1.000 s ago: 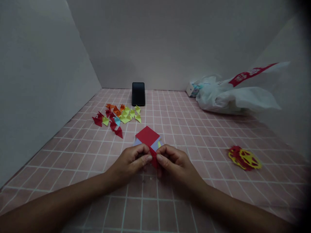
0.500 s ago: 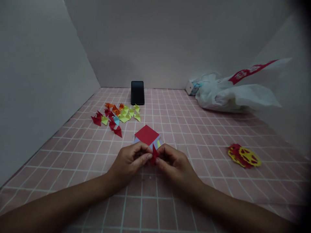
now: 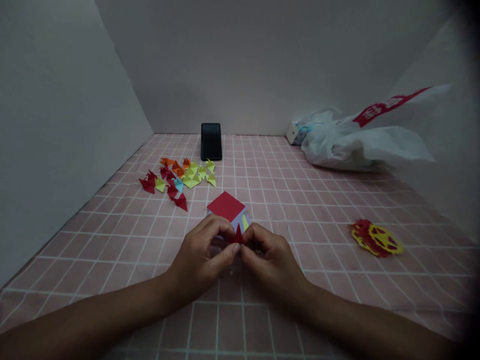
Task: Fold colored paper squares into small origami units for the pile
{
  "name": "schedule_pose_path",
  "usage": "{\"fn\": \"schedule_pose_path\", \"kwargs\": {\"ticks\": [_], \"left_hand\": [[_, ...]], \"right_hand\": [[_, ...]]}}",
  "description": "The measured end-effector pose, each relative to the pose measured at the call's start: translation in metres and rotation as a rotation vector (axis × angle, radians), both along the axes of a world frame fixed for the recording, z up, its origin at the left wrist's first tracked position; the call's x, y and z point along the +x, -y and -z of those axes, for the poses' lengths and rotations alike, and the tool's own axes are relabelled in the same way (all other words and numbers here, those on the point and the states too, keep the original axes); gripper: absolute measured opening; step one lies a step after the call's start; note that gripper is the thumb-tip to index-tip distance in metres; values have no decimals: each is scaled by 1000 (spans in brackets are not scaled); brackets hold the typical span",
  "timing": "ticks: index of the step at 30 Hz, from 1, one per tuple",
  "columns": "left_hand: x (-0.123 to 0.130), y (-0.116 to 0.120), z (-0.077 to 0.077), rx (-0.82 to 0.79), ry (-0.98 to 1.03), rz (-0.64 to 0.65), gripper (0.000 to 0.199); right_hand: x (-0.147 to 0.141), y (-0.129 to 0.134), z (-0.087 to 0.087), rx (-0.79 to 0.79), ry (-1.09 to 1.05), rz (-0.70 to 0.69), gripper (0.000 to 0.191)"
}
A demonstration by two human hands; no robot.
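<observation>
Both hands are brought together at the front of the table (image 3: pixel 311 215), which is faced in pink with a white grid. Left hand (image 3: pixel 204 247): grip closed, thumb and fingers pinching a small red folded piece (image 3: pixel 239 233). Right hand (image 3: pixel 273 252): grip likewise closed on the same piece, from the other side. The piece is held between the fingertips, a narrow point directed upward; its lower part is hidden by the fingers

Directly beyond the hands lies a red square sheet (image 3: pixel 225 205) over a lavender sheet (image 3: pixel 237 223), with a yellow strip (image 3: pixel 245 221) showing at the right. Farther off to the left, a loose group of folded paper birds (image 3: pixel 191 179) was noted — red, orange, yellow and one light blue. Behind them a black phone (image 3: pixel 211 142) is propped up, screen dark

Right side: red and yellow openwork pieces (image 3: pixel 386 240), overlapping; farther back, a white plastic bag (image 3: pixel 337 150) with red print — beside it, a small box (image 3: pixel 293 134)
</observation>
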State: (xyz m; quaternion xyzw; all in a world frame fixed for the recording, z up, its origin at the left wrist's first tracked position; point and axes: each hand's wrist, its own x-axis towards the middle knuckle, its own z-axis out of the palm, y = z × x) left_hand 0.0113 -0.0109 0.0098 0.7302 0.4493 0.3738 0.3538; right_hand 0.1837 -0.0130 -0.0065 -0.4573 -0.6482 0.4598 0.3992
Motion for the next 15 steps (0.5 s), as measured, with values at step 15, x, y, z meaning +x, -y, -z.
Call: {"fn": "schedule_pose_path", "kwargs": {"ticks": [15], "left_hand": [[3,1,2,-153,111,-69,5]], "right_hand": [[-1,1,-2,-25,-72,-24,13]]}}
